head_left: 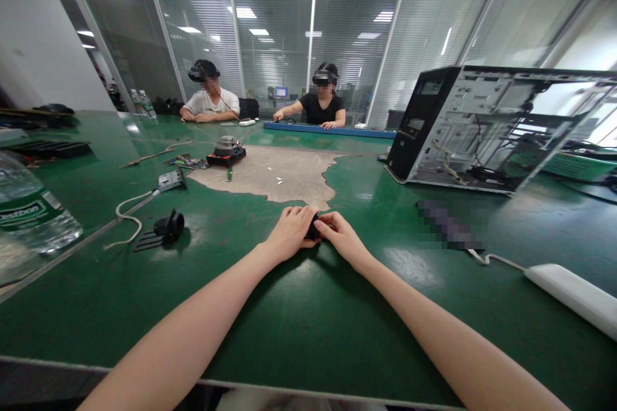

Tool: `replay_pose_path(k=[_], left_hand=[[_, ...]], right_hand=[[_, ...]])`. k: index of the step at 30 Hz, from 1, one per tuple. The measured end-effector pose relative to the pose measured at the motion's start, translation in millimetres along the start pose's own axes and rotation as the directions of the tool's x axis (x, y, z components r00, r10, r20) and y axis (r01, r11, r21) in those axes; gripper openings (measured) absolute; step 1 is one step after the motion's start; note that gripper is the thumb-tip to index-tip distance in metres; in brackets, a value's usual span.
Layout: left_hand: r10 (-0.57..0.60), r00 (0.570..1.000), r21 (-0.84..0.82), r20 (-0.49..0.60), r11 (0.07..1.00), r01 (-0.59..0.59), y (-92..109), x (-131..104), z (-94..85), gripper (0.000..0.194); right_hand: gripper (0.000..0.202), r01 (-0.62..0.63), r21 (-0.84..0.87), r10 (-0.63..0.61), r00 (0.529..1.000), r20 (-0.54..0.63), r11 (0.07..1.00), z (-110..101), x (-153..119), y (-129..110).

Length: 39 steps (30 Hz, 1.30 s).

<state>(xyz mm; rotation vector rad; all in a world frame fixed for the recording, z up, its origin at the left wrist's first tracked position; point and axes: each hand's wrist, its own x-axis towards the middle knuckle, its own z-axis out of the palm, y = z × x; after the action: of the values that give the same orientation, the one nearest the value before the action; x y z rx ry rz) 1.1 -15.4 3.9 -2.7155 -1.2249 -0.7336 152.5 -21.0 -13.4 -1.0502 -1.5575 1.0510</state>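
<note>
A small black part [313, 226] is held between both hands over the green table [308, 321], mostly covered by fingers. My left hand [292, 231] is wrapped round its left side and top. On its right side, my right hand [340, 234] pinches it with thumb and fingertips. Beyond the hands lies a bare tan patch [299, 173] with small white scraps on it. A black slotted part with a round piece [169, 226] rests on the table to the left.
An open computer case [434, 135] stands at right, near a phone-like blurred item [446, 225] and a white power strip [569, 292]. A water bottle [33, 212] is at far left. A heatsink fan [226, 149] sits behind. Two people sit across the table.
</note>
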Motion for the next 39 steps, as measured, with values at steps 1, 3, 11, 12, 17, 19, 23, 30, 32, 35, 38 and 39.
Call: replay_pose_path(k=[1, 3, 11, 12, 17, 19, 23, 30, 32, 35, 38, 39], left_hand=[[-0.002, 1.0, 0.002, 0.004, 1.0, 0.002, 0, 0, -0.1, 0.054], [-0.006, 1.0, 0.0, 0.011, 1.0, 0.006, 0, 0, -0.3, 0.053], [-0.008, 1.0, -0.014, 0.001, 1.0, 0.008, 0, 0, 0.3, 0.051], [-0.005, 1.0, -0.015, -0.003, 1.0, 0.005, 0, 0, 0.2, 0.051], [0.012, 1.0, -0.001, -0.018, 1.0, -0.012, 0, -1, 0.0, 0.052], [0.009, 1.0, 0.005, -0.02, 1.0, -0.009, 0, -1, -0.2, 0.052], [0.007, 1.0, 0.012, -0.019, 1.0, -0.007, 0, -1, -0.7, 0.051], [0.004, 1.0, 0.002, -0.012, 1.0, -0.004, 0, -1, 0.1, 0.051], [-0.003, 1.0, -0.004, -0.015, 1.0, 0.003, 1, -1, 0.7, 0.051], [-0.005, 1.0, -0.008, -0.023, 1.0, 0.005, 0, -1, 1.7, 0.051], [-0.004, 1.0, -0.009, -0.025, 1.0, 0.004, 0, -1, 2.2, 0.051], [-0.005, 1.0, -0.011, -0.025, 1.0, 0.004, 0, -1, 2.3, 0.051]], right_hand=[[0.026, -0.006, -0.012, 0.006, 1.0, -0.001, 1.0, 0, 0, 0], [0.026, -0.018, -0.01, 0.018, 1.0, 0.017, 1.0, -1, 0, -2], [0.025, -0.029, 0.121, 0.021, 0.997, 0.068, 0.992, -2, -5, -11], [0.023, -0.025, 0.109, 0.02, 0.998, 0.053, 0.994, -2, -5, -11], [0.025, -0.021, 0.043, 0.021, 1.0, -0.006, 0.999, 0, -1, -8], [0.027, -0.042, 0.028, 0.042, 0.999, -0.005, 0.999, 0, 0, -8], [0.023, -0.034, 0.003, 0.034, 0.998, 0.047, 0.999, -2, -2, -9], [0.024, 0.004, 0.054, -0.008, 0.997, 0.082, 0.999, -1, -6, -8], [0.022, -0.015, 0.065, 0.011, 0.998, 0.069, 0.998, 0, -5, -9], [0.025, -0.036, 0.045, 0.034, 0.999, 0.031, 0.998, 1, -2, -9], [0.027, -0.045, 0.011, 0.044, 0.999, 0.028, 0.999, -1, -1, -7], [0.026, -0.045, 0.009, 0.044, 0.998, 0.045, 0.999, -1, -1, -7]])
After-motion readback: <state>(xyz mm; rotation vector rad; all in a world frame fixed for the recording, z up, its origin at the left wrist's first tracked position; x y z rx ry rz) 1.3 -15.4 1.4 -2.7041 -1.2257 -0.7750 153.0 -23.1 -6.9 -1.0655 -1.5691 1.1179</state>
